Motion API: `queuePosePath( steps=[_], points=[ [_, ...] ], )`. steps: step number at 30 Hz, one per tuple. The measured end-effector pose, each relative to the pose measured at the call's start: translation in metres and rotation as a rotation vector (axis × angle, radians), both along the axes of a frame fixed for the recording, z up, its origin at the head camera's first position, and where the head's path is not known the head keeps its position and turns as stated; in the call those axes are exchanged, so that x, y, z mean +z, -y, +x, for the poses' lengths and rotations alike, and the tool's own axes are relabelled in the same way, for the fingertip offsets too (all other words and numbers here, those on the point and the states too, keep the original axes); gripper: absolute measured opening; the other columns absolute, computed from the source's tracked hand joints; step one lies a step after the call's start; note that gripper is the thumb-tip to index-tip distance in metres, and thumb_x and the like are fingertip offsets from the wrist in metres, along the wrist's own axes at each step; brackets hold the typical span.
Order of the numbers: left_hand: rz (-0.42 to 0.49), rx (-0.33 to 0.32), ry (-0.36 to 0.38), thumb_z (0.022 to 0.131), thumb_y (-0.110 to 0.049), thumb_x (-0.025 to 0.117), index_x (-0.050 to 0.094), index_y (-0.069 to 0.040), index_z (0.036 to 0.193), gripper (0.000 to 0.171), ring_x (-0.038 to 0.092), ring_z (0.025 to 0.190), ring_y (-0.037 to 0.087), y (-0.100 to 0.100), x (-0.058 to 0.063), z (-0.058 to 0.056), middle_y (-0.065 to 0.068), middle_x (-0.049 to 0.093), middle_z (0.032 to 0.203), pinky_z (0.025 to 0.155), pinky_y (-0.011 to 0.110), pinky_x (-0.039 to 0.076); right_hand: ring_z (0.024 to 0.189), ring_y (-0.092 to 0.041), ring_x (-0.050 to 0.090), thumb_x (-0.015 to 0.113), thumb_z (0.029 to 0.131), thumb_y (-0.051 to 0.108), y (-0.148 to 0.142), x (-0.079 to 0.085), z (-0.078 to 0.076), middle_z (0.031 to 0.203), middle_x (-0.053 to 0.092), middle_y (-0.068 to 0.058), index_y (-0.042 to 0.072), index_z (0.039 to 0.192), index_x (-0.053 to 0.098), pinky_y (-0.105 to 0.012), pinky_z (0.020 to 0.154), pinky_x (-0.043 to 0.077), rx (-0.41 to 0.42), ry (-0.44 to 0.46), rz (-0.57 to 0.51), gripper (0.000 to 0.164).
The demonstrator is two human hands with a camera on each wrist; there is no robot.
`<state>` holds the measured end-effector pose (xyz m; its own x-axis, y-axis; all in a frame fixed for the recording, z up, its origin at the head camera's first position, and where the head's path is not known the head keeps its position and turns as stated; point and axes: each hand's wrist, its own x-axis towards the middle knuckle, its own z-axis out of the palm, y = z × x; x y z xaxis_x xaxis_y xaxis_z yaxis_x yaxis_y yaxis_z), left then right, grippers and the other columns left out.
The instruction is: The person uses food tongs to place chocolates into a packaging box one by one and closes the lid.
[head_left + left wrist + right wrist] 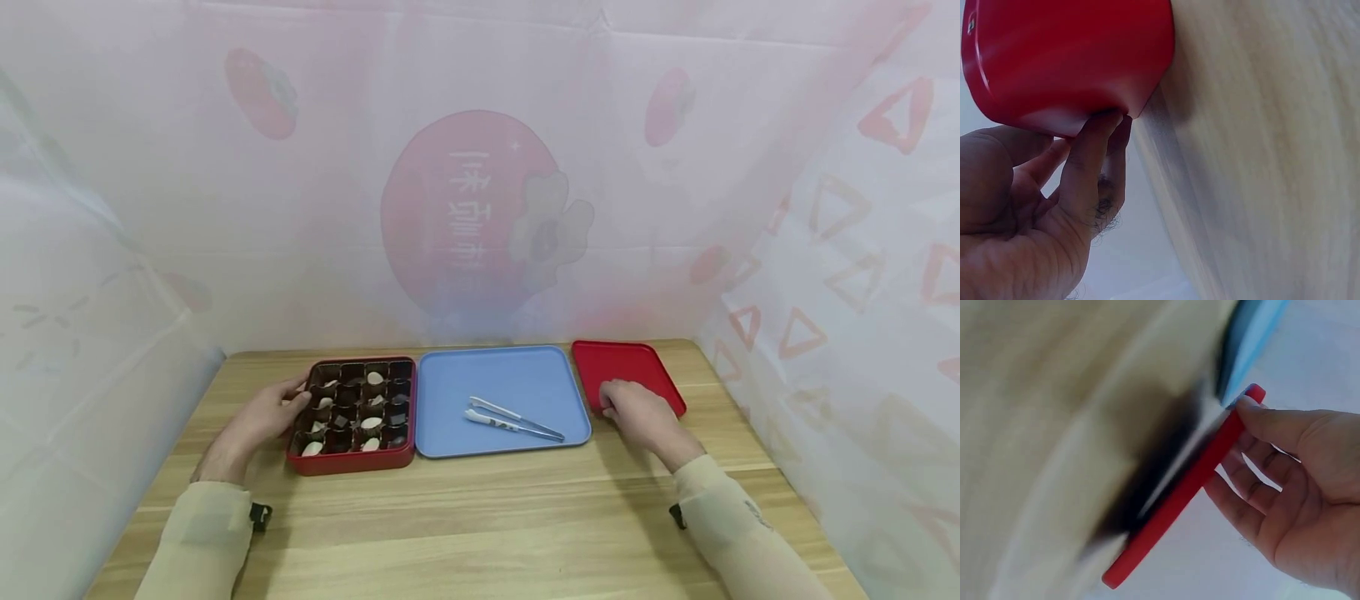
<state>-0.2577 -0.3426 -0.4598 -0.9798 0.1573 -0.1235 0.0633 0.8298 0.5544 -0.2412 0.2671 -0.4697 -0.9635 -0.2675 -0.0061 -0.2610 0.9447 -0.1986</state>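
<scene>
My left hand (pixel 258 423) holds the left side of a red box of chocolates (pixel 356 463). In the left wrist view, fingertips meet the lower edge of the box's red side wall (pixel 1072 59). Dark and white chocolates sit in its divided brown insert. Over on the right, my right hand (pixel 639 414) pinches the near edge of a shallow red lid (pixel 626 367). The right wrist view has the thumb on the lid's edge (pixel 1175 500) and the other fingers behind it, with the lid tilted off the table.
A light blue tray (pixel 480 371) lies between the box and the lid. White-handled tongs (pixel 517 421) with metal ends rest on it. The wooden table (pixel 465 525) backs onto a printed cloth wall (pixel 322 225), and cloth hangs at both sides.
</scene>
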Motion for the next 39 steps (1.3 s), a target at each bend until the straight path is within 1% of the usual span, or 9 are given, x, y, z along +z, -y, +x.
queuePosePath(
  steps=[9, 12, 16, 21, 25, 29, 32, 34, 39],
  points=[
    [0.002, -0.012, 0.002, 0.114, -0.032, 0.047, 0.032, -0.005, 0.165, 0.060, 0.045, 0.143, 0.059, -0.004, 0.000, -0.002, 0.038, 0.041, 0.158, 0.115, 0.075, 0.038, 0.088, -0.024, 0.067, 0.081, 0.087, 0.004, 0.005, 0.026, -0.001, 0.097, 0.071, -0.008, 0.009, 0.103, 0.064, -0.044, 0.078, 0.062, 0.037, -0.291, -0.065, 0.024],
    [0.012, -0.017, -0.003, 0.113, -0.032, 0.048, 0.033, -0.005, 0.164, 0.060, 0.046, 0.143, 0.059, -0.006, -0.001, -0.003, 0.038, 0.042, 0.158, 0.115, 0.075, 0.039, 0.088, -0.029, 0.070, 0.079, 0.089, 0.004, 0.008, 0.031, -0.002, 0.099, 0.073, -0.012, 0.007, 0.106, 0.064, -0.047, 0.075, 0.063, 0.027, -0.392, -0.070, 0.023],
    [0.019, -0.015, -0.016, 0.113, -0.032, 0.049, 0.034, -0.005, 0.164, 0.060, 0.059, 0.133, 0.054, -0.007, -0.001, -0.001, 0.038, 0.045, 0.156, 0.109, 0.072, 0.046, 0.082, -0.029, 0.070, 0.075, 0.093, 0.007, 0.015, 0.041, -0.001, 0.096, 0.074, -0.012, 0.006, 0.112, 0.063, -0.044, 0.066, 0.062, 0.013, -0.477, -0.105, 0.023],
    [0.024, 0.000, -0.039, 0.113, -0.033, 0.050, 0.038, -0.006, 0.163, 0.058, 0.070, 0.119, 0.048, -0.004, 0.000, 0.000, 0.035, 0.056, 0.149, 0.099, 0.064, 0.056, 0.085, -0.024, 0.069, 0.073, 0.097, 0.013, 0.030, 0.060, 0.005, 0.099, 0.073, -0.007, 0.010, 0.116, 0.064, -0.042, 0.068, 0.061, 0.022, -0.519, -0.195, 0.022],
    [0.007, 0.005, -0.103, 0.113, -0.031, 0.050, 0.043, -0.003, 0.160, 0.055, 0.067, 0.124, 0.050, -0.005, 0.004, 0.000, 0.032, 0.064, 0.142, 0.103, 0.067, 0.053, 0.093, -0.026, 0.073, 0.073, 0.097, 0.010, 0.047, 0.073, 0.011, 0.104, 0.074, -0.010, 0.006, 0.118, 0.066, -0.044, 0.076, 0.065, 0.061, -0.564, -0.311, 0.022],
    [-0.026, -0.006, -0.179, 0.112, -0.033, 0.050, 0.044, -0.004, 0.159, 0.055, 0.063, 0.128, 0.054, -0.011, 0.013, 0.000, 0.031, 0.061, 0.146, 0.107, 0.070, 0.049, 0.100, -0.029, 0.077, 0.074, 0.097, 0.007, 0.066, 0.081, 0.014, 0.110, 0.074, -0.015, 0.001, 0.120, 0.066, -0.044, 0.082, 0.067, 0.084, -0.573, -0.464, 0.024],
    [-0.051, -0.021, -0.244, 0.112, -0.034, 0.053, 0.046, -0.010, 0.159, 0.054, 0.059, 0.132, 0.054, -0.022, 0.022, 0.003, 0.029, 0.060, 0.147, 0.109, 0.071, 0.047, 0.104, -0.030, 0.078, 0.073, 0.098, 0.005, 0.081, 0.084, 0.014, 0.112, 0.074, -0.016, -0.001, 0.120, 0.064, -0.042, 0.087, 0.067, 0.113, -0.553, -0.602, 0.025],
    [-0.054, -0.031, -0.291, 0.110, -0.032, 0.056, 0.049, -0.014, 0.158, 0.052, 0.062, 0.128, 0.050, -0.032, 0.027, 0.005, 0.025, 0.062, 0.146, 0.107, 0.070, 0.050, 0.106, -0.031, 0.078, 0.072, 0.098, 0.004, 0.092, 0.085, 0.013, 0.113, 0.074, -0.017, -0.002, 0.120, 0.063, -0.042, 0.091, 0.066, 0.145, -0.527, -0.697, 0.024],
    [0.029, -0.084, -0.372, 0.109, -0.028, 0.060, 0.053, -0.019, 0.156, 0.048, 0.067, 0.124, 0.037, -0.062, 0.038, 0.009, 0.016, 0.063, 0.147, 0.102, 0.059, 0.058, 0.108, -0.028, 0.076, 0.069, 0.101, 0.005, 0.117, 0.083, 0.011, 0.114, 0.073, -0.015, -0.001, 0.121, 0.062, -0.037, 0.095, 0.065, 0.202, -0.438, -0.892, 0.023]
  ],
)
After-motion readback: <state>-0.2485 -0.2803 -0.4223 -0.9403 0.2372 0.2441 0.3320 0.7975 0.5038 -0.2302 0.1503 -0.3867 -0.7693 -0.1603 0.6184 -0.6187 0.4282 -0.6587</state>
